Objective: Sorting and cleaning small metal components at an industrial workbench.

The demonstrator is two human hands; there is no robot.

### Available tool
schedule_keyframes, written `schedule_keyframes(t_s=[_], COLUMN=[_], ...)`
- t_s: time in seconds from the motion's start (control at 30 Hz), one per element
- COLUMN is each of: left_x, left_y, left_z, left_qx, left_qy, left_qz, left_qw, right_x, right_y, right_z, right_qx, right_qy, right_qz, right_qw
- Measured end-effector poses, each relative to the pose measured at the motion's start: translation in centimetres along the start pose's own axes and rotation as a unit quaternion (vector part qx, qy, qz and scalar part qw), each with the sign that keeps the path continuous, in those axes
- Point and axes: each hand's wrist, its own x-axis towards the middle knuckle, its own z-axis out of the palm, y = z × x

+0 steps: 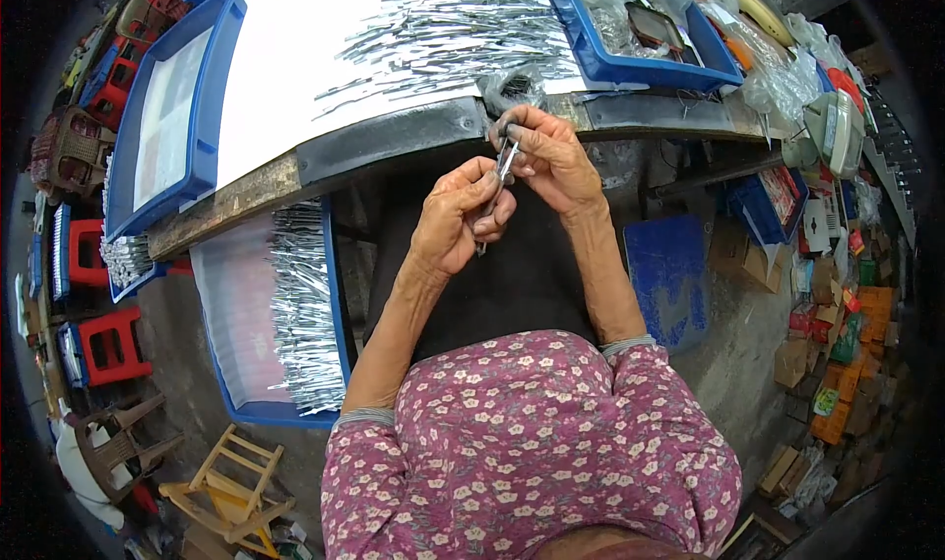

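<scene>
Just in front of the table edge, my two hands meet over a slim silver metal piece (507, 158). My left hand (458, 214) is closed round its lower end, fingers curled. At the upper end, my right hand (559, 156) pinches it between thumb and fingers. The fingers partly cover the piece, so its exact kind cannot be made out. A heap of similar slim silver metal pieces (463, 43) lies spread on the white tabletop sheet (285, 58) beyond my hands. Right behind my fingers, a crumpled dark plastic bag (514, 86) sits at the table edge.
A blue tray (204, 117) stands on the table's left; another blue tray (630, 71) with plastic bags is at right. Below the table at left, a large blue-rimmed tray (236, 363) holds more metal pieces. Red stools (113, 346) and a wooden chair (231, 481) stand left.
</scene>
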Motion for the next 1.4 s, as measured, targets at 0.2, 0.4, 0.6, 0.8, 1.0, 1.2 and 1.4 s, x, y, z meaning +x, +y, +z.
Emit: schedule_keyframes(t_s=[0.2,0.4,0.6,0.8,1.0,1.2,1.4], left_x=[-0.2,-0.2,-0.3,-0.1,0.1,3.1,8.9], left_y=[-0.2,-0.3,-0.2,-0.1,1.0,6.3,10.3], left_z=[-0.2,-0.4,-0.5,-0.4,-0.3,-0.5,-6.6], left_qx=[-0.062,-0.089,-0.102,-0.073,-0.026,0.46,0.716], left_qy=[-0.028,-0.038,-0.04,-0.039,-0.031,0.141,0.236], left_qz=[-0.029,-0.059,-0.08,-0.094,-0.061,0.176,0.419], left_qw=[0.997,0.994,0.991,0.992,0.997,0.859,0.506], right_x=[0.1,-0.1,-0.4,-0.6,0.2,1.3,2.8], right_y=[-0.2,-0.8,-1.0,-0.4,-1.0,-1.0,-0.9], right_z=[-0.5,-0.6,-0.9,-1.8,-1.8,-2.4,-1.5], right_qx=[-0.024,-0.089,-0.146,-0.125,-0.1,-0.128,-0.348], right_qy=[-0.029,-0.045,-0.058,-0.105,-0.039,0.065,0.126], right_qz=[0.01,0.014,0.022,-0.003,0.06,0.003,-0.034], right_qw=[0.999,0.995,0.987,0.987,0.992,0.99,0.928])
